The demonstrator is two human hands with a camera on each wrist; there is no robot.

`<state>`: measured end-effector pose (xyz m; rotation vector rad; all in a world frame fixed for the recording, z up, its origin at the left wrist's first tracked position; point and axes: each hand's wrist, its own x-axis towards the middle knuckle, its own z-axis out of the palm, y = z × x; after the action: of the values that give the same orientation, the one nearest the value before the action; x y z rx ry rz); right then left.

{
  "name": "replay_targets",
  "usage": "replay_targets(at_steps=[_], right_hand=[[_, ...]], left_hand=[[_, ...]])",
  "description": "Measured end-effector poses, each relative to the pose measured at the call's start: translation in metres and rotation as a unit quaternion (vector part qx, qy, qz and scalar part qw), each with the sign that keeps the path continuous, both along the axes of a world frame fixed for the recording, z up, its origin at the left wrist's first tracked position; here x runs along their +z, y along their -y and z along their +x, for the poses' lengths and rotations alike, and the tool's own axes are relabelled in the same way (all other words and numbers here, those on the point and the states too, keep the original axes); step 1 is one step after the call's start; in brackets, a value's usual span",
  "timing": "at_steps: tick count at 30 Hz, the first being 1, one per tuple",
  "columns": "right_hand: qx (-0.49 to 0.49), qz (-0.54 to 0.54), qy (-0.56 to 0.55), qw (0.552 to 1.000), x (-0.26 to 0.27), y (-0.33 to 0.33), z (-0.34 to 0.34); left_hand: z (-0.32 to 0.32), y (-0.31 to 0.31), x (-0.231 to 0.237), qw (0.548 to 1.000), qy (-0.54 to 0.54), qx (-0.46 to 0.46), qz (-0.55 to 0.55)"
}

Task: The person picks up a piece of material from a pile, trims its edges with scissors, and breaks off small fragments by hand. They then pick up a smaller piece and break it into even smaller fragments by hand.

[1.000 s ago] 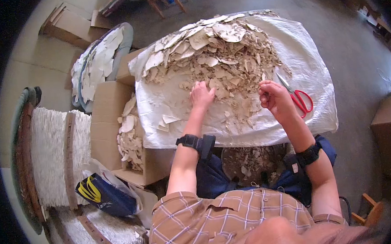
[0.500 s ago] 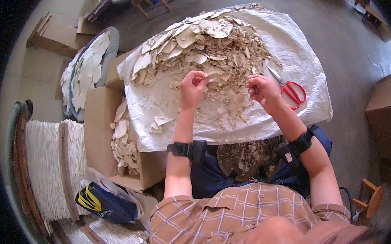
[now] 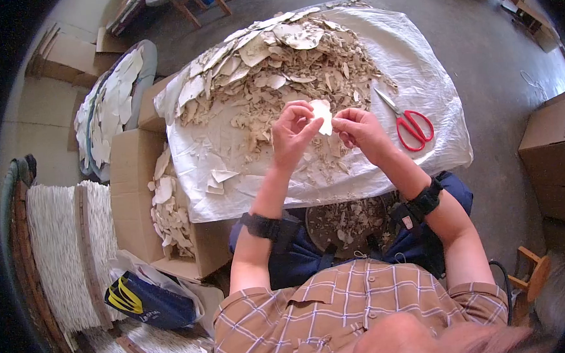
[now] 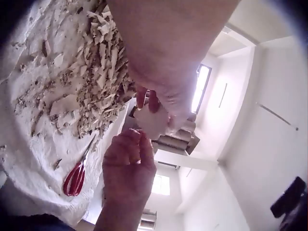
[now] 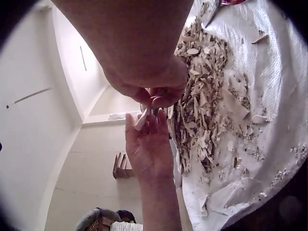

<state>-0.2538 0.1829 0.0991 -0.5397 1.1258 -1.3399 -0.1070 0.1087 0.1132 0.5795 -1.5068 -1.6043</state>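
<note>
Between L hand [image 3: 294, 134] and R hand [image 3: 364, 132], over near side of pile [image 3: 317, 61] on white sheet [image 3: 426, 77]: thin pale piece [image 3: 322, 116]. Held L side betw. thumb + fingers, pinched at R edge w/ R fingertips; can't tell how much edge is in R grip. Lies R of L palm, just L of R fingertips. Long axis approx. fore-aft, i.e. across line betw. hands. Nearer hand: neither, both touching.

1. Red-handled scissors [image 3: 400, 113] lying on a white sheet [image 3: 428, 70].
2. Navy bag [image 3: 151, 301] with yellow marking, lower left.
3. Cardboard boxes [image 3: 548, 160] on the grey floor [image 3: 490, 86], right.
4. Wooden stool [image 3: 537, 276], partly seen, lower right.
</note>
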Motion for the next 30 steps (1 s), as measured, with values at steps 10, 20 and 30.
replay_targets(at_steps=[10, 20, 30], right_hand=[[-0.063, -0.031, -0.064, 0.995, 0.004, 0.001, -0.012], [0.029, -0.052, -0.305, 0.95, 0.009, -0.003, -0.012], [-0.003, -0.247, -0.516, 0.82, 0.002, -0.002, -0.011]], left_hand=[[-0.001, 0.004, -0.007, 0.997, -0.004, -0.071, -0.022], [0.003, 0.004, -0.007, 0.978, 0.202, -0.056, 0.022], [0.005, 0.003, -0.01, 0.964, 0.252, -0.048, -0.074]])
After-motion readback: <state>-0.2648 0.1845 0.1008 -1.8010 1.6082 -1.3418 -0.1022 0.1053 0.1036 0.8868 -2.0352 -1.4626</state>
